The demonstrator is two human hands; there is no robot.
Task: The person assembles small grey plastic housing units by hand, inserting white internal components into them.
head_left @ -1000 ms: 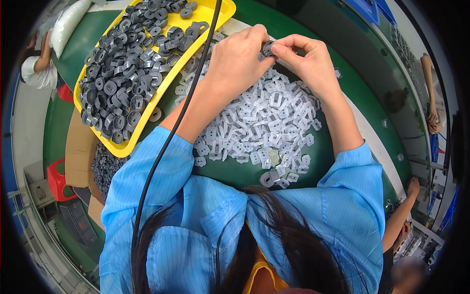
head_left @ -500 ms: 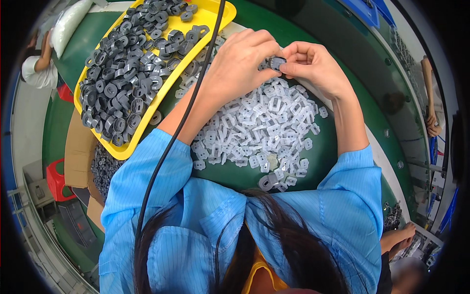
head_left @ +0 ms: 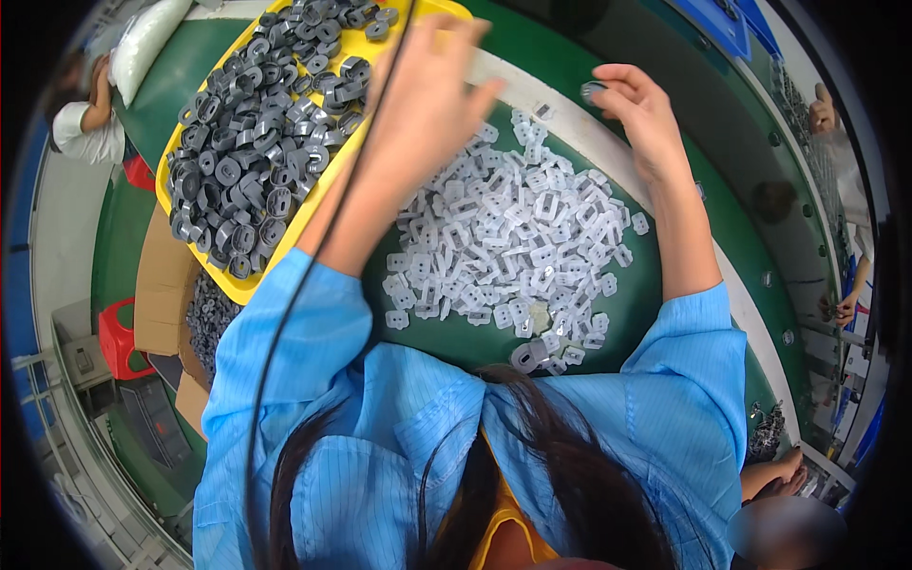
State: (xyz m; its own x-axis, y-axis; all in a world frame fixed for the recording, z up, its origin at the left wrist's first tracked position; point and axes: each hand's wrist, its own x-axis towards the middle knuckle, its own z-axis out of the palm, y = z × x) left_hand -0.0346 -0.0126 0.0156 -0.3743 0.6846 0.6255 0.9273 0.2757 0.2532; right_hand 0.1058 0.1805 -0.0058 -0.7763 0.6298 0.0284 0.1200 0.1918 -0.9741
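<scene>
My left hand [head_left: 432, 81] is blurred by motion over the right rim of the yellow tray [head_left: 460, 9]. Its thumb and fingers stand apart, and nothing shows between them. Farther right, my right hand [head_left: 638, 112] pinches a small dark grey plastic part [head_left: 591, 90] between thumb and fingertips, above the far side of the table. Many grey ring-shaped plastic parts [head_left: 228, 171] fill the tray. Between my forearms, a heap of translucent white plastic clips [head_left: 513, 228] lies on the green table [head_left: 627, 332].
A black cable [head_left: 294, 342] hangs across my left arm. Left of me stand a cardboard box [head_left: 161, 294] of small grey parts and a red stool [head_left: 119, 337]. A white edge strip [head_left: 750, 328] curves along the table's right side. Other people sit at the far left and right.
My hands have parted. The left has left the grey part and swung up and left to the tray; the right has moved rightward, keeping the part.
</scene>
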